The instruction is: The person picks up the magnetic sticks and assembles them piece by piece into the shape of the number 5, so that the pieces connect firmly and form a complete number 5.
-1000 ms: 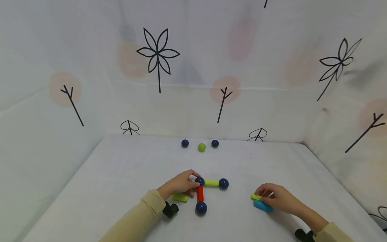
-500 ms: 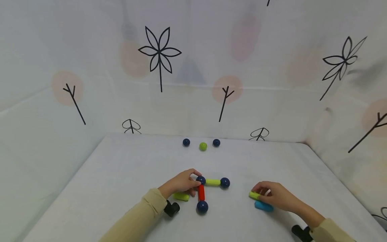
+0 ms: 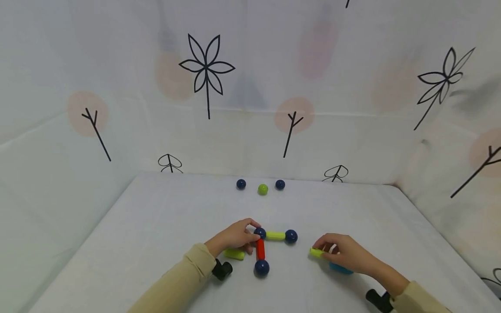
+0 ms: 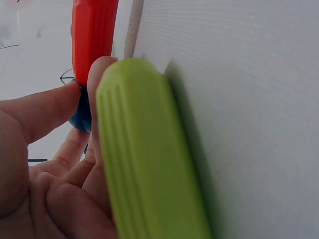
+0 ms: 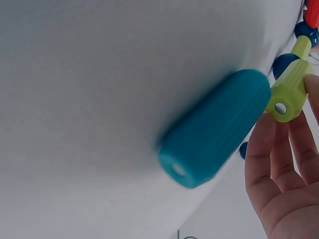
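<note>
My left hand (image 3: 236,236) pinches a dark blue ball (image 3: 260,233) at the corner of an L-shaped build. From that corner a yellow-green rod (image 3: 275,235) runs right to a second blue ball (image 3: 291,236), and a red rod (image 3: 260,250) runs toward me to a third blue ball (image 3: 262,268). Beneath the left wrist lies a loose yellow-green rod (image 4: 144,149). Off to the right, my right hand (image 3: 344,251) pinches another yellow-green rod (image 5: 290,92) by its sides, a round metal spot showing in its end. A blue rod (image 5: 217,129) lies on the table, partly behind that hand in the head view.
Toward the table's back edge sit two blue balls (image 3: 241,184) and a green ball (image 3: 263,189). A white cloth wall with drawn plants stands behind the white table (image 3: 176,204). Black wrist cameras (image 3: 222,270) sit low beside both forearms.
My right hand has moved left with the yellow-green rod, away from the blue rod, which stays put. The left hand keeps its pinch on the corner ball.
</note>
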`<state>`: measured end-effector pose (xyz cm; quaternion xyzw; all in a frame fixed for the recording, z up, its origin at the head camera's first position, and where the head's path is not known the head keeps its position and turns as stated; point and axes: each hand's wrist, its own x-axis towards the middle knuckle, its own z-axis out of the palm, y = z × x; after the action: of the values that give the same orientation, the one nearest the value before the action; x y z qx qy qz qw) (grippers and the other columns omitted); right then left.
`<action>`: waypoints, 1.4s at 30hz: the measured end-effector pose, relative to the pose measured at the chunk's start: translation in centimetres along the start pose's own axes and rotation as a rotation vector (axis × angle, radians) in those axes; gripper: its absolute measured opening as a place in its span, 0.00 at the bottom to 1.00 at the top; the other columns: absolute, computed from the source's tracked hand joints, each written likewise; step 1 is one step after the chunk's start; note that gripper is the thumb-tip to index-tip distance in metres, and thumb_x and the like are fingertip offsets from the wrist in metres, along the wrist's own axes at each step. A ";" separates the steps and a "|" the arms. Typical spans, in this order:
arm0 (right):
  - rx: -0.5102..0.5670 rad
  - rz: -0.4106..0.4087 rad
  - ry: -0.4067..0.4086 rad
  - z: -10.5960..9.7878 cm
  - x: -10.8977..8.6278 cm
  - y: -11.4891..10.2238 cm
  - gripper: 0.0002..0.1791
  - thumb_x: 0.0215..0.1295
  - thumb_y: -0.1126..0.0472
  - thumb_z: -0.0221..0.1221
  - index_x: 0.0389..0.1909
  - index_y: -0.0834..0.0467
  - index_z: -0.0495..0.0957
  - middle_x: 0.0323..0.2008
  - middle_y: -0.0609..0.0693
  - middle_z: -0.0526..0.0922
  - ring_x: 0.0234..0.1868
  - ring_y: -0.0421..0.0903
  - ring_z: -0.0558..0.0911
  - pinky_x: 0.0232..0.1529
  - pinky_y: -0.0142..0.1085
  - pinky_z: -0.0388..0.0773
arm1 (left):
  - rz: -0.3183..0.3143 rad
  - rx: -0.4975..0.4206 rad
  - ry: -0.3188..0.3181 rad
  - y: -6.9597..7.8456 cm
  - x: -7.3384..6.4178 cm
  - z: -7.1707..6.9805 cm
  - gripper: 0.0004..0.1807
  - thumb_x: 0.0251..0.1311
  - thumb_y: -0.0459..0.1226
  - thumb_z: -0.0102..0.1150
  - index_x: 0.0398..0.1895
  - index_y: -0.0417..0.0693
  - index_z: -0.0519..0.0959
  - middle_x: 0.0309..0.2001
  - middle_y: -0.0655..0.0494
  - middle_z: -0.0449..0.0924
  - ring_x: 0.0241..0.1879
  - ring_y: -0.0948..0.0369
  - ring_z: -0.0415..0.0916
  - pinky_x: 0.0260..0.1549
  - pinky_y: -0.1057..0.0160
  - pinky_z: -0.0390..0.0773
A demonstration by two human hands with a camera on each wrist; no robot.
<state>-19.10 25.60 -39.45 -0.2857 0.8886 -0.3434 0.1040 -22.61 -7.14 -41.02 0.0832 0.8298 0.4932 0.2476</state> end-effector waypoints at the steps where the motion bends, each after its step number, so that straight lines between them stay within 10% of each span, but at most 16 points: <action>1: 0.001 -0.005 -0.001 0.1 0.1 -0.2 0.10 0.62 0.68 0.64 0.45 0.60 0.82 0.39 0.47 0.83 0.36 0.35 0.77 0.35 0.32 0.78 | -0.001 -0.002 -0.001 0.0 0.0 0.0 0.18 0.69 0.36 0.59 0.59 0.46 0.72 0.30 0.51 0.80 0.21 0.60 0.77 0.31 0.64 0.79; 42: 0.142 -0.106 -0.132 3.9 3.9 -4.2 0.10 0.64 0.68 0.63 0.46 0.58 0.82 0.41 0.44 0.84 0.38 0.36 0.77 0.39 0.32 0.79 | 0.022 -0.001 -0.006 -0.1 0.0 -0.1 0.17 0.69 0.35 0.59 0.59 0.46 0.73 0.30 0.52 0.80 0.20 0.62 0.76 0.29 0.66 0.79</action>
<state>-19.00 18.70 -39.49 -0.3465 0.8369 -0.3908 0.1640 -22.68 -7.27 -41.07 0.0936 0.8280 0.4958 0.2447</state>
